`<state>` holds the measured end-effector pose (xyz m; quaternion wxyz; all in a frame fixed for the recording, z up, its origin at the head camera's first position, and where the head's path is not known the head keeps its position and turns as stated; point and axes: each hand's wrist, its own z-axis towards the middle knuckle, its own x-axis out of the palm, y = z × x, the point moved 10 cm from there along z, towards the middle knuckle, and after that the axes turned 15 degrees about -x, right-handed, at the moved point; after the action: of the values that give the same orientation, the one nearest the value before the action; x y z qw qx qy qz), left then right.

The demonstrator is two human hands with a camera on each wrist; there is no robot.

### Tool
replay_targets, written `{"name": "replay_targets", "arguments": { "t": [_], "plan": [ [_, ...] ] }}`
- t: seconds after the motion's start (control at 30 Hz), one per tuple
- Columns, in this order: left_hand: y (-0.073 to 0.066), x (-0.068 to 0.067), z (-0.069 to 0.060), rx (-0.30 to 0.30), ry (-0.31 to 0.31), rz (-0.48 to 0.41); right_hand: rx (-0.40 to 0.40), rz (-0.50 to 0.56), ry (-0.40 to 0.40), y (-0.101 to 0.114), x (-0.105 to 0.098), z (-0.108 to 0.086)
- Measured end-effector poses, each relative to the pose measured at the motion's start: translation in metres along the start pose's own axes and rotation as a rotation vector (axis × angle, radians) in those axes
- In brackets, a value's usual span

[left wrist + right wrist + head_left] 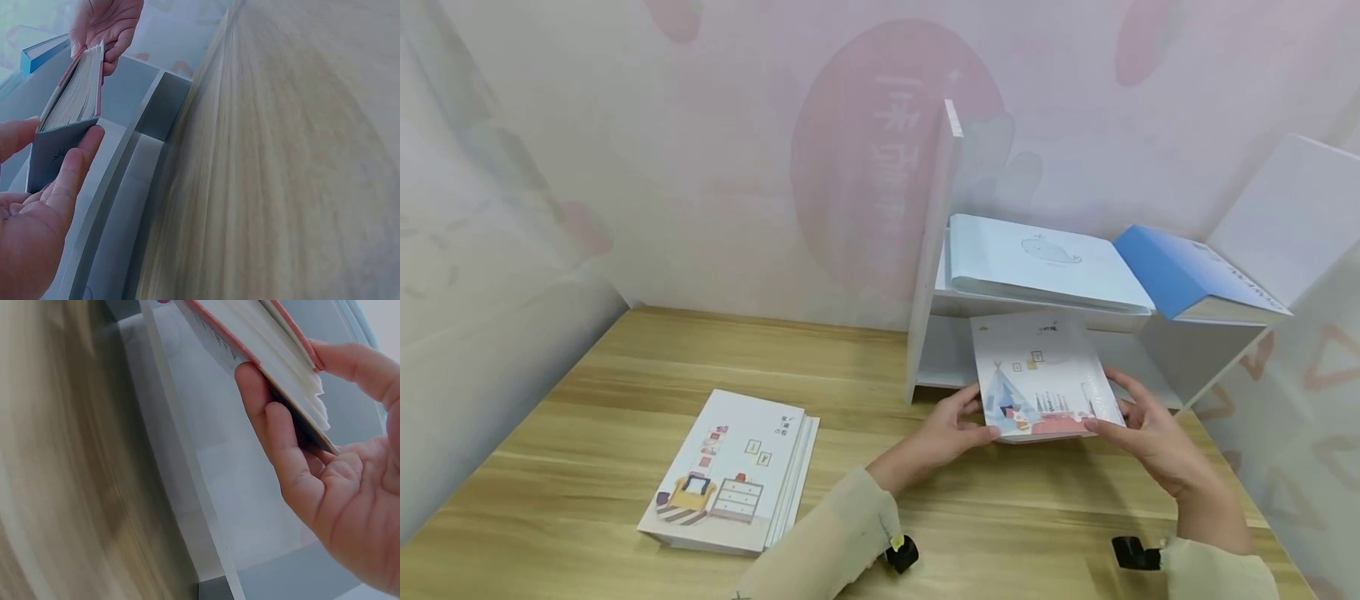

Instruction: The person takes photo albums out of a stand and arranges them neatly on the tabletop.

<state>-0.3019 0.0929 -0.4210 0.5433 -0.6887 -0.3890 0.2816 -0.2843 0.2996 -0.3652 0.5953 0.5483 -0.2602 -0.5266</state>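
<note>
Both hands hold a white book [1041, 375] with a tent picture on its cover, at the mouth of the white shelf's lower compartment [945, 350]. My left hand [942, 437] grips the book's left edge, thumb on the cover and fingers beneath, touching the spine [59, 150] in the left wrist view. At the other edge, my right hand [1157, 437] pinches the book between thumb and fingers. The right wrist view shows its page edges [269, 344] slightly parted. The book's far end reaches in under the upper board.
A stack of white books [722, 475] lies on the wooden table [647, 358] at left. On the upper board rest a pale book with a whale drawing [1052, 254] and a blue book [1202, 275]. The shelf's tall left panel [934, 250] stands beside the held book.
</note>
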Motion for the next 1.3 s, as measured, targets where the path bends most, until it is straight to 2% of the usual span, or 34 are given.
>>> {"name": "replay_targets", "arguments": {
  "t": [0.37, 0.7, 0.9, 1.03, 1.3],
  "plan": [
    [0.003, -0.007, -0.013, -0.008, -0.014, 0.063, 0.016, 0.047, -0.004, 0.002, 0.015, -0.003],
    [0.003, -0.014, -0.028, -0.018, 0.007, 0.117, 0.034, 0.060, 0.037, 0.004, 0.031, -0.007],
    [0.003, -0.018, -0.032, 0.002, -0.006, 0.161, 0.072, 0.053, 0.031, 0.003, 0.039, -0.011],
    [0.004, -0.020, -0.035, -0.008, -0.008, 0.177, 0.098, 0.033, 0.020, 0.003, 0.043, -0.013],
    [0.002, -0.019, -0.047, 0.004, 0.041, 0.171, 0.126, 0.047, 0.017, 0.003, 0.053, -0.019]
  ]
}}
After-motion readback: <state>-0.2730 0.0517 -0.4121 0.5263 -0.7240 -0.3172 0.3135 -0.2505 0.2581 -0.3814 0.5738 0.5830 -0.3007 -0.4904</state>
